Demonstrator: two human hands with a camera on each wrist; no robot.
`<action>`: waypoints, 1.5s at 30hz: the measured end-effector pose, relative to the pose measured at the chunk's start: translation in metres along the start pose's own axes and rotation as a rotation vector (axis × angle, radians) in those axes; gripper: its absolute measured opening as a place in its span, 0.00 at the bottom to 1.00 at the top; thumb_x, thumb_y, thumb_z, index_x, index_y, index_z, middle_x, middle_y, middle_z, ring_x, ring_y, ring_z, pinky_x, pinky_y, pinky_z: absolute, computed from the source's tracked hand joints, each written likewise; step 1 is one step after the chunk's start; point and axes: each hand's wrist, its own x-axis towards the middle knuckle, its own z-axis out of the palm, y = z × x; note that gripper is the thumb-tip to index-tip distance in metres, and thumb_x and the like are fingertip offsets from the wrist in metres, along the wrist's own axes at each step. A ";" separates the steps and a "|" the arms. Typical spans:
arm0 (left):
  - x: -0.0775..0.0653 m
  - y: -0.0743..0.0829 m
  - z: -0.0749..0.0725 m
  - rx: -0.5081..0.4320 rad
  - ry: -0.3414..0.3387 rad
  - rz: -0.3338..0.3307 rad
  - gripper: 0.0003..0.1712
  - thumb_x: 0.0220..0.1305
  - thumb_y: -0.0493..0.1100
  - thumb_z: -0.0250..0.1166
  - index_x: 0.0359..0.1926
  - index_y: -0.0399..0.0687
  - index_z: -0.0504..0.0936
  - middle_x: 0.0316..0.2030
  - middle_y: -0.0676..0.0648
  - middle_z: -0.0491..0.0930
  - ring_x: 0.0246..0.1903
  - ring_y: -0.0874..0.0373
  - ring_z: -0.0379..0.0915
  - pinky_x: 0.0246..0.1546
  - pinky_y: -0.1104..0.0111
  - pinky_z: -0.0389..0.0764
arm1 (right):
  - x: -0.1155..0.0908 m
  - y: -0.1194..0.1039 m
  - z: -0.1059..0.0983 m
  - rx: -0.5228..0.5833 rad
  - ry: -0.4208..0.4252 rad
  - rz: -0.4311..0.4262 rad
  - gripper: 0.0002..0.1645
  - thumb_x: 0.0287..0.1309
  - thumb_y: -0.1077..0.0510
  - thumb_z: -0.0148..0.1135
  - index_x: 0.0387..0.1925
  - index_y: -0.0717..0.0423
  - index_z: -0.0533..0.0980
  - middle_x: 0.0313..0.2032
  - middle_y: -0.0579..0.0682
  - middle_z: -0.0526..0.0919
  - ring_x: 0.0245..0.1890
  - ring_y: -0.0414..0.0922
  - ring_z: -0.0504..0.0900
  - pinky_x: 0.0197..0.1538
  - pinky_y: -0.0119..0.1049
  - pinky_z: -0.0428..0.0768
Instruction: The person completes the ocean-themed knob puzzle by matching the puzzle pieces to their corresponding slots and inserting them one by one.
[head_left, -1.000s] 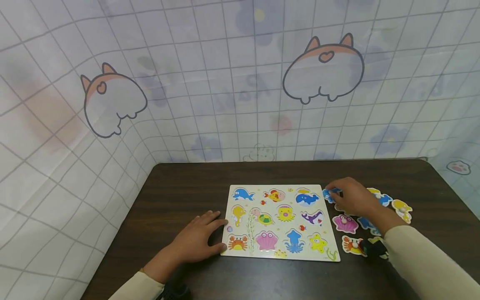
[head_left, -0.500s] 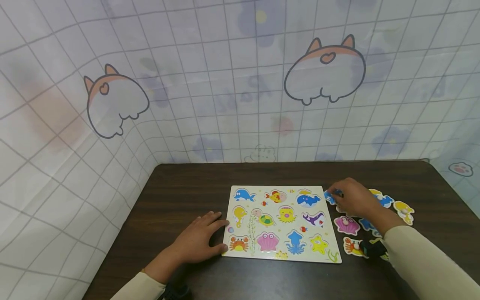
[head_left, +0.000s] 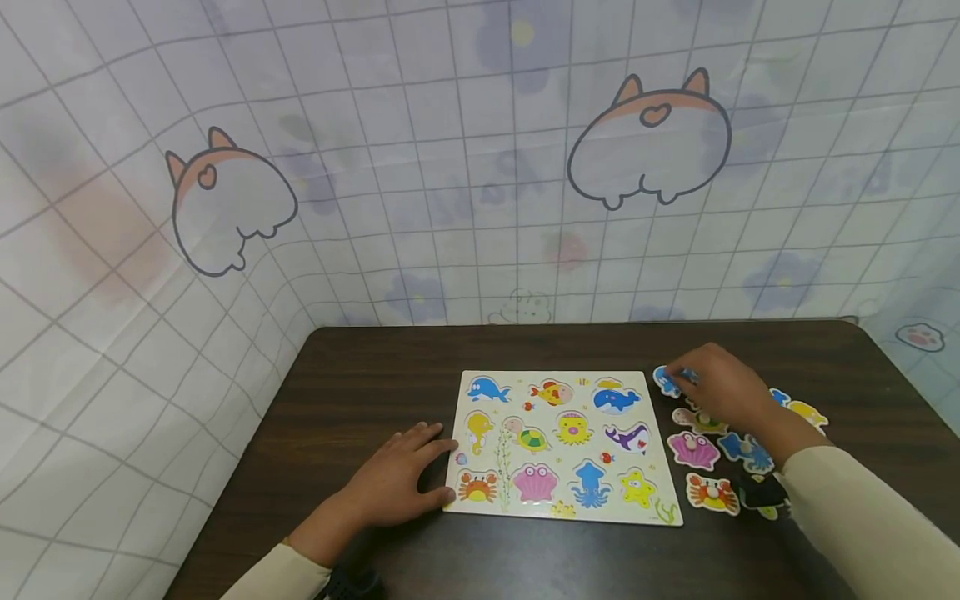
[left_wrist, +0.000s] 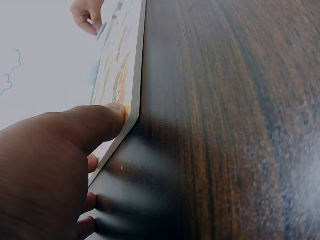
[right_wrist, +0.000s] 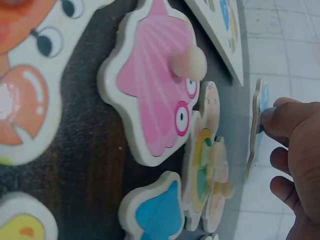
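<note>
My right hand pinches a blue puzzle piece just off the board's upper right corner. In the right wrist view this puzzle piece is tilted on edge and clear of the table, thumb and fingers at its face. My left hand rests along the left edge of the white puzzle board, fingers spread. In the left wrist view the thumb lies on the board's near corner. The board shows sea-animal pictures.
Right of the board lie loose knobbed pieces: a pink shell, a turtle, a crab, a blue squid and a yellow piece. A dark wooden table meets a patterned curtain behind.
My right hand has risen and moved slightly away and to the right, lifting the blue puzzle piece. The turtle and squid pieces show more fully now. My left hand stays put.
</note>
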 end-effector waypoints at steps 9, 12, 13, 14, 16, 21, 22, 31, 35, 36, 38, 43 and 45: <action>-0.001 0.001 -0.001 -0.007 0.005 0.002 0.39 0.64 0.65 0.68 0.73 0.61 0.72 0.75 0.45 0.62 0.76 0.43 0.52 0.72 0.41 0.57 | 0.002 -0.010 -0.004 0.006 0.039 -0.020 0.10 0.64 0.62 0.70 0.47 0.56 0.88 0.42 0.51 0.87 0.48 0.54 0.78 0.49 0.58 0.81; -0.001 0.001 -0.001 -0.006 0.004 0.003 0.39 0.65 0.65 0.68 0.73 0.61 0.72 0.75 0.45 0.62 0.76 0.43 0.52 0.72 0.41 0.57 | 0.002 -0.014 -0.004 0.009 0.037 -0.007 0.10 0.64 0.61 0.70 0.47 0.55 0.88 0.45 0.52 0.85 0.50 0.54 0.77 0.49 0.58 0.81; -0.001 0.001 -0.001 -0.005 0.004 0.004 0.39 0.65 0.65 0.68 0.73 0.61 0.72 0.75 0.45 0.62 0.76 0.43 0.53 0.72 0.41 0.57 | 0.002 -0.015 -0.004 0.010 0.036 -0.006 0.10 0.64 0.61 0.70 0.47 0.55 0.88 0.45 0.53 0.84 0.50 0.55 0.77 0.50 0.59 0.80; -0.001 0.001 -0.001 -0.005 0.004 0.004 0.39 0.65 0.65 0.68 0.73 0.61 0.72 0.75 0.44 0.62 0.76 0.43 0.53 0.72 0.41 0.57 | 0.002 -0.016 -0.003 0.012 0.036 -0.004 0.10 0.64 0.60 0.70 0.47 0.54 0.88 0.46 0.53 0.84 0.51 0.55 0.77 0.50 0.59 0.80; -0.001 0.001 -0.001 -0.003 0.004 0.003 0.39 0.65 0.65 0.68 0.73 0.61 0.72 0.75 0.45 0.62 0.76 0.43 0.53 0.72 0.41 0.57 | 0.003 -0.017 -0.003 0.011 0.033 0.000 0.10 0.64 0.60 0.70 0.47 0.54 0.88 0.46 0.53 0.84 0.52 0.55 0.77 0.50 0.59 0.80; 0.000 0.002 -0.001 -0.004 0.003 -0.003 0.40 0.64 0.65 0.68 0.73 0.61 0.72 0.75 0.45 0.62 0.76 0.43 0.53 0.72 0.41 0.57 | 0.006 -0.023 -0.001 0.005 0.027 0.009 0.10 0.64 0.59 0.71 0.47 0.53 0.88 0.46 0.52 0.85 0.52 0.55 0.76 0.51 0.59 0.79; 0.000 0.002 -0.001 -0.003 0.002 -0.004 0.40 0.64 0.65 0.68 0.73 0.61 0.72 0.75 0.45 0.62 0.76 0.43 0.53 0.72 0.41 0.57 | 0.006 -0.024 -0.001 0.004 0.027 0.008 0.10 0.63 0.59 0.72 0.46 0.53 0.89 0.46 0.51 0.85 0.52 0.55 0.76 0.51 0.59 0.79; 0.000 0.000 0.001 -0.016 -0.002 -0.001 0.40 0.63 0.66 0.68 0.73 0.61 0.72 0.75 0.44 0.62 0.76 0.43 0.52 0.72 0.41 0.57 | 0.008 -0.036 -0.002 0.000 0.033 -0.013 0.07 0.63 0.56 0.73 0.42 0.49 0.89 0.44 0.51 0.82 0.46 0.51 0.78 0.42 0.52 0.82; -0.001 -0.001 0.003 -0.012 0.005 -0.001 0.40 0.64 0.67 0.67 0.73 0.61 0.72 0.75 0.45 0.62 0.76 0.43 0.52 0.72 0.41 0.57 | 0.012 -0.040 0.001 0.013 0.024 -0.019 0.06 0.63 0.55 0.73 0.41 0.48 0.89 0.42 0.47 0.83 0.47 0.49 0.76 0.42 0.50 0.81; -0.001 -0.001 0.003 -0.009 0.006 -0.001 0.40 0.64 0.67 0.67 0.73 0.61 0.72 0.75 0.45 0.62 0.76 0.43 0.52 0.72 0.41 0.57 | 0.013 -0.041 0.001 0.010 0.024 -0.021 0.06 0.63 0.55 0.73 0.41 0.47 0.90 0.42 0.46 0.83 0.47 0.49 0.76 0.42 0.49 0.81; 0.000 -0.002 0.003 -0.005 0.007 -0.002 0.40 0.64 0.67 0.67 0.73 0.62 0.71 0.76 0.45 0.62 0.76 0.43 0.52 0.72 0.41 0.57 | 0.015 -0.043 0.003 0.009 0.027 -0.026 0.06 0.62 0.55 0.74 0.41 0.47 0.90 0.41 0.45 0.84 0.47 0.49 0.76 0.43 0.49 0.81; -0.001 -0.001 0.003 -0.015 0.002 -0.003 0.41 0.64 0.67 0.68 0.73 0.61 0.71 0.76 0.45 0.62 0.76 0.43 0.52 0.72 0.41 0.57 | 0.019 -0.049 0.005 0.008 0.032 -0.036 0.07 0.61 0.55 0.75 0.41 0.47 0.90 0.40 0.44 0.86 0.48 0.49 0.77 0.47 0.52 0.81; 0.000 -0.001 0.002 -0.017 -0.001 -0.005 0.41 0.64 0.67 0.68 0.74 0.61 0.71 0.76 0.45 0.62 0.76 0.43 0.51 0.72 0.41 0.56 | 0.020 -0.050 0.005 0.008 0.032 -0.042 0.07 0.61 0.55 0.75 0.41 0.47 0.90 0.40 0.43 0.86 0.48 0.49 0.77 0.48 0.53 0.81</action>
